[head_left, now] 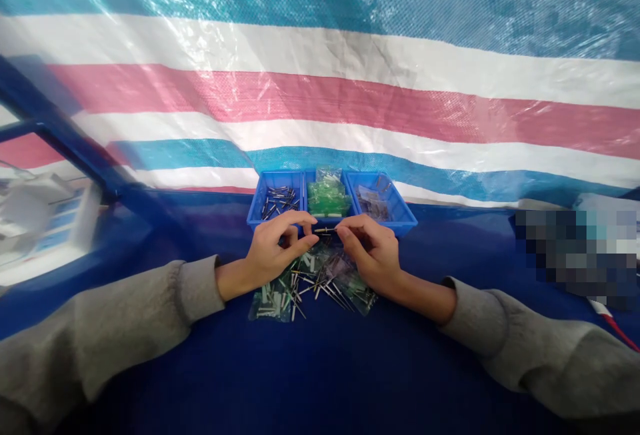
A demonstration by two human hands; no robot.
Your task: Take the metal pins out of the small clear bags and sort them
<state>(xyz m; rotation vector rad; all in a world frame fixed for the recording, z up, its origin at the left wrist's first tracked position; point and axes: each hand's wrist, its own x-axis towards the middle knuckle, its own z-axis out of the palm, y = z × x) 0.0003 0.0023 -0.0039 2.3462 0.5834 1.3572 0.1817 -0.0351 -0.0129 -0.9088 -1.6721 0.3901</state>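
Observation:
Between my hands a small, thin metal piece that looks like a blind rivet lies level, its right end pinched by my right hand. My left hand has its thumb and index finger apart, close to the rivet's left end; I see no contact. Under both hands, loose rivets with long thin pins lie heaped on clear plastic bags on the blue table. Both palms are partly hidden.
Behind my hands stand three blue bins: the left bin holds dark metal pins, the middle one green packets, the right bin clear packets. A striped sheet hangs behind. A red cable lies right.

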